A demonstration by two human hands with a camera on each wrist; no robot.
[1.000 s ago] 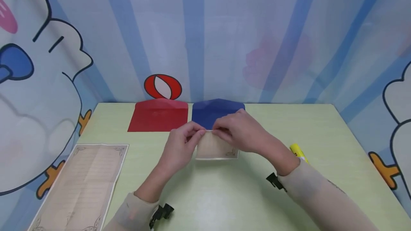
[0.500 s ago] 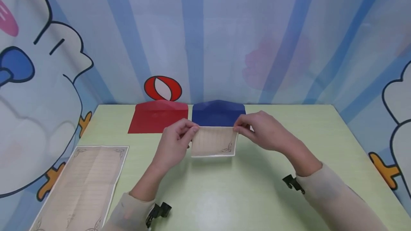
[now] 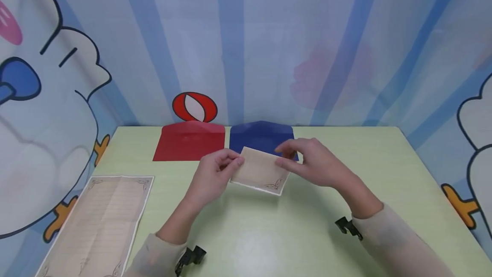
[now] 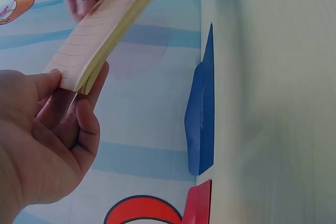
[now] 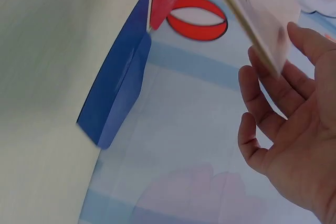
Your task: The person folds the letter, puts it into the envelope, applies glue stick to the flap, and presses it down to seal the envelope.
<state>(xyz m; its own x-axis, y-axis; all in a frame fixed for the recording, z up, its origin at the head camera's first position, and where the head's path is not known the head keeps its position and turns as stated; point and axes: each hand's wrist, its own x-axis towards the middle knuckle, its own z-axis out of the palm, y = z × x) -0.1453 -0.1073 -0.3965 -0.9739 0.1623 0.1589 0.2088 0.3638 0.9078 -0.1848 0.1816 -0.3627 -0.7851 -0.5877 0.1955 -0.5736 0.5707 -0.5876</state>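
A folded sheet of lined letter paper (image 3: 261, 168), beige with a scroll ornament at one corner, is held over the table, tilted down to the right. My left hand (image 3: 215, 170) pinches its left end between thumb and fingers. Stacked layers show along the open edge of the folded paper (image 4: 102, 40) in the left wrist view. My right hand (image 3: 311, 159) is at the right end, thumb over the front face and index finger apart above the top edge. In the right wrist view the right hand (image 5: 299, 98) has its fingers loosely spread behind the paper.
A red envelope (image 3: 188, 142) and a blue envelope (image 3: 250, 136) lie side by side at the table's back edge, flaps raised. Another lined sheet (image 3: 100, 221), unfolded with creases, lies at the left. A cartoon-printed backdrop (image 3: 261, 46) rises behind the table.
Both hands began together at the paper's top edge; the right hand slid to its right end, then its index finger lifted off. The paper has tilted clockwise. The yellow stick has gone from view.
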